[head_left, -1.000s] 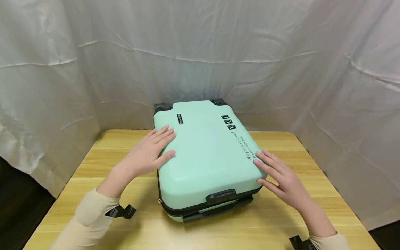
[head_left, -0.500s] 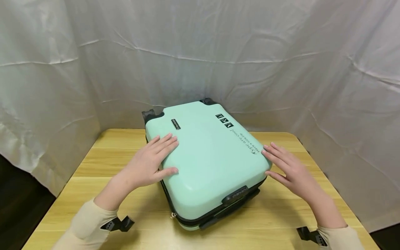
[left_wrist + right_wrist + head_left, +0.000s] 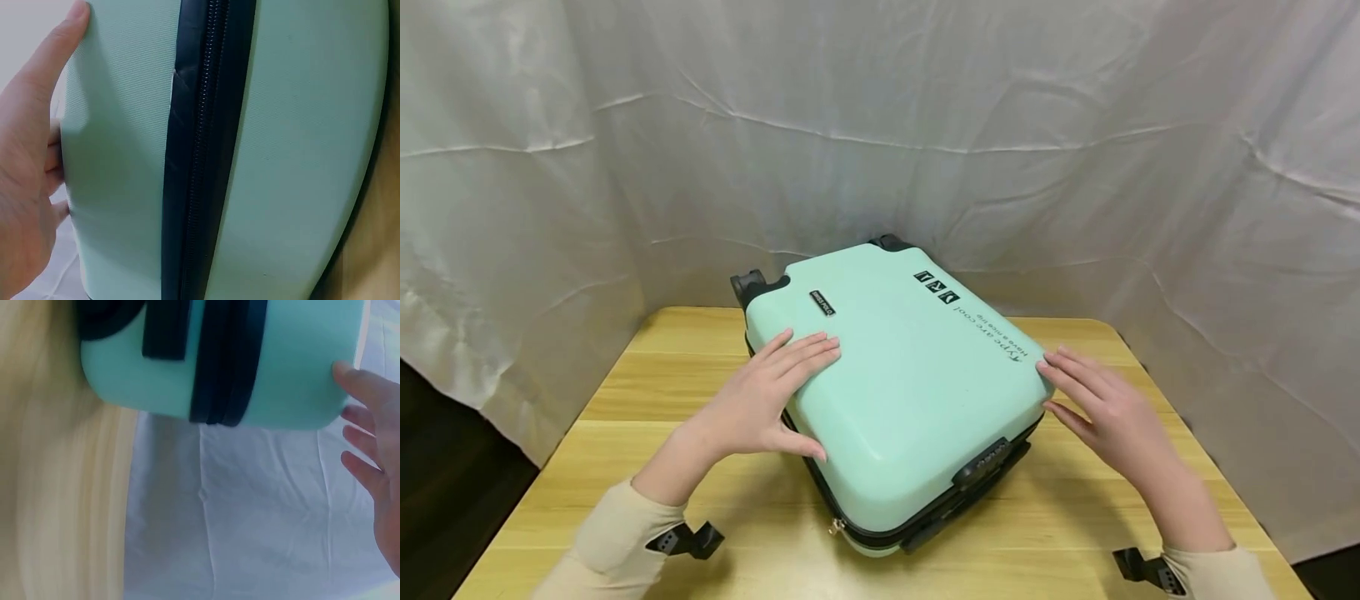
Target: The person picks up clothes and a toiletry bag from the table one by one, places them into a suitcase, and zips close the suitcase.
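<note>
A mint-green hard-shell suitcase (image 3: pixel 910 375) lies flat on the wooden table, turned at an angle with its wheels at the back. My left hand (image 3: pixel 767 392) rests on the left edge of its top shell, fingers straight and thumb spread toward the front. At the right front corner my right hand (image 3: pixel 1101 412) touches the shell with extended fingertips. The combination lock (image 3: pixel 981 464) and carry handle face the front right. A zipper pull (image 3: pixel 837 526) hangs at the near corner. In the left wrist view the black zipper band (image 3: pixel 206 144) runs along the suitcase's side.
The light wooden table (image 3: pixel 625 400) extends on both sides of the suitcase and in front of it. Grey-white curtains (image 3: pixel 880 125) enclose the back and sides. Black camera straps (image 3: pixel 685 540) sit at both wrists.
The suitcase has rotated counterclockwise, its wheel end shifting left and its lock side swinging toward the right. My left hand has moved slightly toward the front; my right hand shifted a little to the right.
</note>
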A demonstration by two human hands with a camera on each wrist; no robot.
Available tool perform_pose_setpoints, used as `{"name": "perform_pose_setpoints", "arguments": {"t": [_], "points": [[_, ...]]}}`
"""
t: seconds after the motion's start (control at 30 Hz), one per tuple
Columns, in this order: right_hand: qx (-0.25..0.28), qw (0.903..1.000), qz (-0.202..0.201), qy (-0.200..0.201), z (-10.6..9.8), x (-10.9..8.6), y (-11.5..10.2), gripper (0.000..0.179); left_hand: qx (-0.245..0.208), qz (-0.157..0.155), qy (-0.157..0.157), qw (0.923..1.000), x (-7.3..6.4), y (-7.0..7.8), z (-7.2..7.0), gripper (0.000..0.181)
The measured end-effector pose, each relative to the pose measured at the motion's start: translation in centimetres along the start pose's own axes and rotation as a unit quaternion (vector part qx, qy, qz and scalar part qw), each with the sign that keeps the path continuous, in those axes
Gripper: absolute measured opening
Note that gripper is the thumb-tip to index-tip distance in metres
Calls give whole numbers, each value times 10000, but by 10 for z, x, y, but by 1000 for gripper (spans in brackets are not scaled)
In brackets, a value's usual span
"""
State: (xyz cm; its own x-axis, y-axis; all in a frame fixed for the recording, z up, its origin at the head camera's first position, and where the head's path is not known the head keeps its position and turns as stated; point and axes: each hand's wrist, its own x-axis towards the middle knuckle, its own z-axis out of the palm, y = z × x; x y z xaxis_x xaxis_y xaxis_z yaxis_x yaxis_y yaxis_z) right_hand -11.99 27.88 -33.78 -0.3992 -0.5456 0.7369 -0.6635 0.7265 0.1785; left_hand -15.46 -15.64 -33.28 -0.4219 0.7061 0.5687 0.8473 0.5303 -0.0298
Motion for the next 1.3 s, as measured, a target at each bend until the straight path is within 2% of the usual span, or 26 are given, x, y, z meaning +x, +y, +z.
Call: {"name": "perform_pose_setpoints", "arguments": {"t": [0.13, 0.23, 0.43, 0.6, 0.83, 0.9, 1.07, 1.2, 1.3], "points": [[-28, 9992, -210, 327, 3, 1, -9, 48, 15, 82, 388, 9992, 0, 3, 4, 112], [-53, 9991, -191, 379, 4, 3, -10, 49, 133, 55, 555, 9984, 2, 8, 6, 112], [-323, 9985, 184, 400, 5, 2, -5, 52, 405, -201, 735, 9963, 6, 23, 11, 112], [-631, 9964, 479, 303, 7, -1, -4, 54, 568, -370, 1002, 9927, 11, 35, 18, 112], [-664, 9948, 746, 185, 8, -1, -7, 59, 821, -571, 1262, 9869, 18, 46, 26, 112], [-630, 9946, 821, 7, 8, -1, -7, 61, 878, -653, 1312, 9853, 20, 50, 28, 113], [-509, 9884, 1197, -785, 4, -5, -3, 73, 992, -887, 1327, 9822, 26, 59, 32, 112], [-345, 9767, 1617, -1366, -1, -5, -4, 80, 1055, -1092, 1295, 9799, 34, 66, 36, 109], [-105, 9612, 2021, -1874, -3, -5, -7, 85, 1128, -1214, 1300, 9776, 39, 71, 40, 107]]}}
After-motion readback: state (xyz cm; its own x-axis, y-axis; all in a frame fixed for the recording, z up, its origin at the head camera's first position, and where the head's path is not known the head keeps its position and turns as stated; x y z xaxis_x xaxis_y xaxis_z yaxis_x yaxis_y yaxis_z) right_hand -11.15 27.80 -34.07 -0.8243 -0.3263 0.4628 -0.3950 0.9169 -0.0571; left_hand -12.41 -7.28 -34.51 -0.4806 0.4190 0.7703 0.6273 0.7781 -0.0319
